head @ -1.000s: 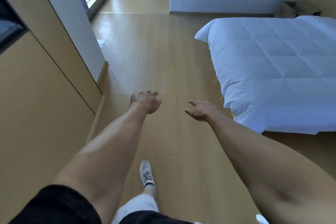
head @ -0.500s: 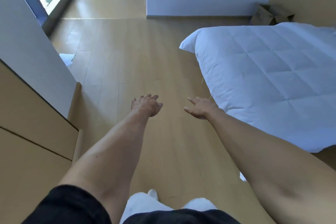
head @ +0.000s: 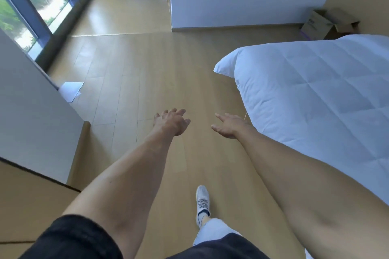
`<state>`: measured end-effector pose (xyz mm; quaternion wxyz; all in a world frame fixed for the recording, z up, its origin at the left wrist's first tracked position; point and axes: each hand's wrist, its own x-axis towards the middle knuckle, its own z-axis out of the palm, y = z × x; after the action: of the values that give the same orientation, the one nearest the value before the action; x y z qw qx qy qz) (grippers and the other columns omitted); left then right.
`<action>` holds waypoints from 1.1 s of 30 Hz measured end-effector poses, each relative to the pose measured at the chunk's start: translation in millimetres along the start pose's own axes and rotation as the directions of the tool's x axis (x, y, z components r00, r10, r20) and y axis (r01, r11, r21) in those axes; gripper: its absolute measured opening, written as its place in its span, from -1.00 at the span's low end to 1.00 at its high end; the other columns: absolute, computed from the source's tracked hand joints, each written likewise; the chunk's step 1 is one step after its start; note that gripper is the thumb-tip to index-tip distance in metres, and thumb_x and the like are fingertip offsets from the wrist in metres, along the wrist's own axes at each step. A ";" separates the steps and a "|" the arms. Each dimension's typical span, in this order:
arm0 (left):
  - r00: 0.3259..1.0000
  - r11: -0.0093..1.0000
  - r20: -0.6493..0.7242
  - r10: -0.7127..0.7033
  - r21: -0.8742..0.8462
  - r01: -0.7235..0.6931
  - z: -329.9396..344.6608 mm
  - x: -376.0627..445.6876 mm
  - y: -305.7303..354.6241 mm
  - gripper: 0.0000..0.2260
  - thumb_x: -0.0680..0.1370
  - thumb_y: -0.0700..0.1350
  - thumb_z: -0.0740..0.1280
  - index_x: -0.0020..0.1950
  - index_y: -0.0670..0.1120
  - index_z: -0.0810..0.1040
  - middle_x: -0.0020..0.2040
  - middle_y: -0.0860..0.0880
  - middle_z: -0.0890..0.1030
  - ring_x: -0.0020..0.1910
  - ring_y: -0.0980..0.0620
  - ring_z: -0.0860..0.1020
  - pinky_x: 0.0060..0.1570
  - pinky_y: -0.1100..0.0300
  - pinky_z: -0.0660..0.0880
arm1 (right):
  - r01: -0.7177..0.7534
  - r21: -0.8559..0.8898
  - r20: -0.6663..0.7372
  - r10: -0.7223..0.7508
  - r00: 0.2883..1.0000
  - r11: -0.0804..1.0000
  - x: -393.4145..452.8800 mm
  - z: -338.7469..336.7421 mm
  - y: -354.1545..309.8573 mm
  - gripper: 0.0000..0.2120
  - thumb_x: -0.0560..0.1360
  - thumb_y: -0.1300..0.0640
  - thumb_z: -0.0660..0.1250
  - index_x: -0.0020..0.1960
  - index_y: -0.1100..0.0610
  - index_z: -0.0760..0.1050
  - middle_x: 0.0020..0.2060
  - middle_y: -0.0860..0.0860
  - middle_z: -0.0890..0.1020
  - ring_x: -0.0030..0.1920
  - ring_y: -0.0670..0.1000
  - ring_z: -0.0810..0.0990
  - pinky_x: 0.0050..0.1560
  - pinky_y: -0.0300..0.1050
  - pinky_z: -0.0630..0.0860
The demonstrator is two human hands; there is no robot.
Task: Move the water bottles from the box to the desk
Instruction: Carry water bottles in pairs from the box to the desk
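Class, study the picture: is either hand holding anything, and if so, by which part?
Nothing is held. The left hand and right hand both reach forward over the floor with relaxed, empty fingers.

Open floor (head: 147,73) ahead; bed (head: 315,94) blocks right, wall (head: 31,122) left.

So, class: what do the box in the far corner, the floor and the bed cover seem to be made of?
Box: brown cardboard, matte, with open folded flaps and printed sides.
Floor: wood or wood-look laminate, going by plank seams and a soft sheen near the window.
Bed cover: white quilted fabric, stitched in squares, probably padded.
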<state>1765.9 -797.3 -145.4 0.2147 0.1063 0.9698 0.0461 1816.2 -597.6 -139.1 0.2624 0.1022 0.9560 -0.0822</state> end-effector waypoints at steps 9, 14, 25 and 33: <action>0.996 0.996 -0.026 -0.083 -0.032 0.082 -95.1 173.1 11.2 -0.47 0.67 0.23 0.04 0.62 0.14 0.11 0.62 0.02 0.18 0.57 -0.10 0.16 0.53 -0.18 0.06 | 0.045 -0.016 0.010 -0.045 0.999 0.999 177.7 -113.7 -0.1 -0.34 0.60 -0.33 0.03 0.62 -0.17 -0.05 0.62 -0.01 0.03 0.60 0.11 0.04 0.53 0.18 0.10; 0.996 0.995 -0.034 -0.088 -0.038 0.087 -134.5 250.9 18.0 -0.47 0.67 0.24 0.05 0.62 0.13 0.13 0.62 0.02 0.18 0.57 -0.10 0.16 0.53 -0.17 0.07 | 0.053 -0.012 0.024 -0.053 0.998 0.999 255.0 -162.8 -4.6 -0.34 0.59 -0.34 0.03 0.61 -0.19 -0.06 0.62 -0.03 0.02 0.60 0.11 0.01 0.53 0.20 0.08; 1.000 1.000 0.004 0.019 0.009 -0.019 -200.3 472.3 24.1 -0.48 0.66 0.24 0.04 0.61 0.14 0.14 0.60 0.01 0.21 0.56 -0.11 0.19 0.51 -0.17 0.09 | -0.036 0.043 0.036 0.034 0.999 0.998 438.4 -252.0 -13.5 -0.34 0.60 -0.31 0.05 0.61 -0.19 -0.07 0.62 -0.06 -0.03 0.61 0.11 -0.04 0.51 0.22 0.06; 0.993 0.992 0.031 0.114 0.042 -0.116 -293.9 649.9 21.1 -0.46 0.65 0.26 0.05 0.62 0.17 0.09 0.62 0.03 0.17 0.57 -0.11 0.15 0.52 -0.18 0.05 | -0.139 0.082 0.027 0.137 0.990 0.987 574.9 -359.8 -25.0 -0.36 0.61 -0.30 0.03 0.61 -0.17 -0.05 0.62 -0.06 0.02 0.60 0.14 0.01 0.49 0.18 0.15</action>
<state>1069.3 -642.7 -141.3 0.2233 0.1674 0.9596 0.0354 1152.0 -458.5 -129.2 0.2730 0.1780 0.9396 -0.1049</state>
